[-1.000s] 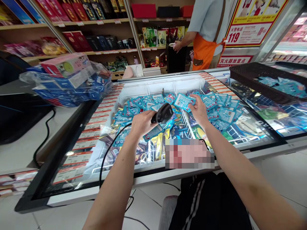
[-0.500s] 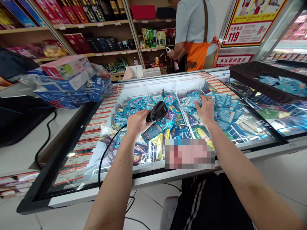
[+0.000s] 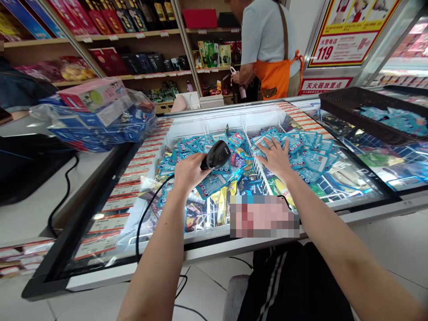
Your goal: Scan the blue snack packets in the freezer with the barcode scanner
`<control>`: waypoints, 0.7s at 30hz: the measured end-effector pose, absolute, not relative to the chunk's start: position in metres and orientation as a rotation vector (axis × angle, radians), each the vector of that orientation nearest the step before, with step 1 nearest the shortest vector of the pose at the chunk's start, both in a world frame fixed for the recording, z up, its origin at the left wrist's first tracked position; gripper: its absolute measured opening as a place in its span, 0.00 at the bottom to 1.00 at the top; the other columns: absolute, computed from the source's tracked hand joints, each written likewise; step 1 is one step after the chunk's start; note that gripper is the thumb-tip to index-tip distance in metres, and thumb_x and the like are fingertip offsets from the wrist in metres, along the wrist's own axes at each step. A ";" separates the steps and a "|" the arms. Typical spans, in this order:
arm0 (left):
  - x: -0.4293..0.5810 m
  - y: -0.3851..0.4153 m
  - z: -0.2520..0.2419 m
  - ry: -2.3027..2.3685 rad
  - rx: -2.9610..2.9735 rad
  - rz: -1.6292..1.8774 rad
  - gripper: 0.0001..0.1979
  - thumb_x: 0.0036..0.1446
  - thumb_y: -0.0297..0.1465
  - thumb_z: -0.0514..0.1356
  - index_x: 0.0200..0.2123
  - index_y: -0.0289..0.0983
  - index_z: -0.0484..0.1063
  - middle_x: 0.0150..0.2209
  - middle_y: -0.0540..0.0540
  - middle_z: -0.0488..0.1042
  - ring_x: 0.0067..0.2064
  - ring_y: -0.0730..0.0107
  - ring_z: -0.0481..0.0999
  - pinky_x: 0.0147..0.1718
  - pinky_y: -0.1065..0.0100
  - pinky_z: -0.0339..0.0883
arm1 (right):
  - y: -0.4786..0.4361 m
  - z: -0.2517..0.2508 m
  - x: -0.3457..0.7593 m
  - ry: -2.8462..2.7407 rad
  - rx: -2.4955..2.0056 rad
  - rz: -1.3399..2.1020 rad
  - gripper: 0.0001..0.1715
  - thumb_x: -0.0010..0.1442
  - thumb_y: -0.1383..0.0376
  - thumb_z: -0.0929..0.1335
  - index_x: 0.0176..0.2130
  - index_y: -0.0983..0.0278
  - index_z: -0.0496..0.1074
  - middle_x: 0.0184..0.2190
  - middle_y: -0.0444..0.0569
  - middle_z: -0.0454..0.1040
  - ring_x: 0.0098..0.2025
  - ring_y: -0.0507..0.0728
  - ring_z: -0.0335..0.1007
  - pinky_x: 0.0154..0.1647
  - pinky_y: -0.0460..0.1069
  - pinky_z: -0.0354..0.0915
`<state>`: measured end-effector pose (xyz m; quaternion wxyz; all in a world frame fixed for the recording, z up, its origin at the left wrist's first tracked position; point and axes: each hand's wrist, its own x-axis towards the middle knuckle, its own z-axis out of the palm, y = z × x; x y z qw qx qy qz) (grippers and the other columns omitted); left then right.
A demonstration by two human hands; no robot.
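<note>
My left hand (image 3: 190,174) grips a black corded handheld barcode scanner (image 3: 216,156) above a glass-topped chest freezer (image 3: 100,236). Its head points up and away from me. My right hand (image 3: 272,156) lies palm down with fingers spread on a heap of flat blue packets (image 3: 302,154), holding nothing. A white wire divider (image 3: 257,165) runs between my hands. A single blue packet (image 3: 210,185) lies just below the scanner. The scanner's black cord (image 3: 145,218) drops over the freezer's near edge.
A co-worker in an orange apron (image 3: 276,78) stands beyond the freezer, by wooden shelves of boxed goods (image 3: 133,58). A black tray of blue packets (image 3: 371,109) rests at right. A plastic-wrapped bundle (image 3: 100,129) sits on the counter at left.
My right hand has slid left and flattened, its fingers now spread on the packets. The scanner has barely moved. The co-worker has shifted slightly left.
</note>
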<state>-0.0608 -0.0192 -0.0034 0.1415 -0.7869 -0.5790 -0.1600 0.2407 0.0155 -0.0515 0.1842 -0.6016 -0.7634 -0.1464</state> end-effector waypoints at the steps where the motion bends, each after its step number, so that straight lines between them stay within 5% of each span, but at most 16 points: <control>1: -0.061 -0.019 -0.003 -1.673 -2.268 -0.464 0.16 0.52 0.40 0.55 0.43 0.41 0.70 0.39 0.46 0.75 0.40 0.60 0.74 0.29 0.67 0.58 | 0.016 -0.053 0.241 -2.137 -1.720 -0.403 0.27 0.62 0.53 0.56 0.58 0.55 0.60 0.62 0.49 0.55 0.63 0.66 0.42 0.59 0.72 0.32; 13: -0.073 -0.018 -0.001 -1.704 -2.187 -0.517 0.16 0.51 0.41 0.55 0.41 0.41 0.71 0.39 0.46 0.75 0.41 0.60 0.74 0.30 0.68 0.59 | 0.016 -0.047 0.240 -2.058 -1.519 -0.321 0.23 0.62 0.58 0.59 0.54 0.59 0.65 0.60 0.51 0.58 0.64 0.64 0.44 0.60 0.71 0.31; 17: -0.078 -0.018 0.001 -1.777 -2.105 -0.560 0.17 0.50 0.42 0.56 0.42 0.41 0.70 0.40 0.45 0.75 0.41 0.59 0.74 0.30 0.67 0.60 | 0.010 -0.041 0.223 -2.284 -1.235 -0.055 0.22 0.63 0.59 0.59 0.56 0.56 0.63 0.56 0.46 0.66 0.61 0.59 0.54 0.63 0.65 0.42; 21: -0.085 -0.019 0.000 -1.830 -2.043 -0.586 0.18 0.51 0.42 0.56 0.43 0.41 0.69 0.41 0.44 0.75 0.41 0.58 0.74 0.30 0.66 0.60 | 0.004 -0.033 0.203 -2.534 -0.897 0.255 0.24 0.63 0.59 0.59 0.58 0.50 0.58 0.58 0.39 0.62 0.61 0.55 0.54 0.60 0.58 0.54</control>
